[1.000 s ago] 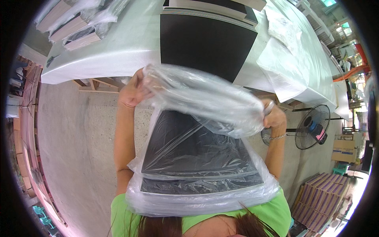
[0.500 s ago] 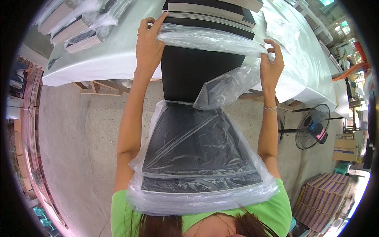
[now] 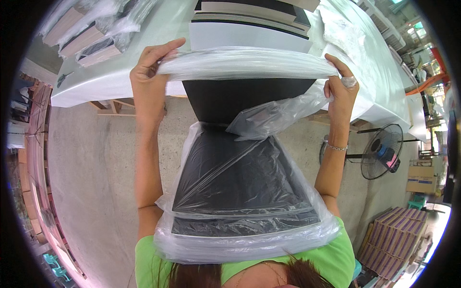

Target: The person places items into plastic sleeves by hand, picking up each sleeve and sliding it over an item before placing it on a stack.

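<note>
A bunched clear plastic bag (image 3: 249,63) stretches between my two hands above the near table edge. My left hand (image 3: 151,72) pinches its left end; my right hand (image 3: 342,82) grips its right end with curled fingers. Below the gathered plastic shows a flat black board (image 3: 245,93); its far part is hidden by the bag. A loose flap of clear plastic (image 3: 278,117) hangs from beside my right hand across the board's near right corner. Against my chest stands a black board wrapped in clear plastic (image 3: 235,177), with bunched film along its near edge.
Beyond the bag, a stack of black and white boards (image 3: 249,19) lies on the cloth-covered table (image 3: 86,93). Plastic-wrapped boards (image 3: 91,41) are at far left, near small dark scissors (image 3: 64,77). A fan (image 3: 382,151) and a striped stack (image 3: 394,240) stand at right.
Both hands have moved apart and nearer to me, pulling the bunched bag wider. A white surface now shows between the bag and the stack, where black showed before.
</note>
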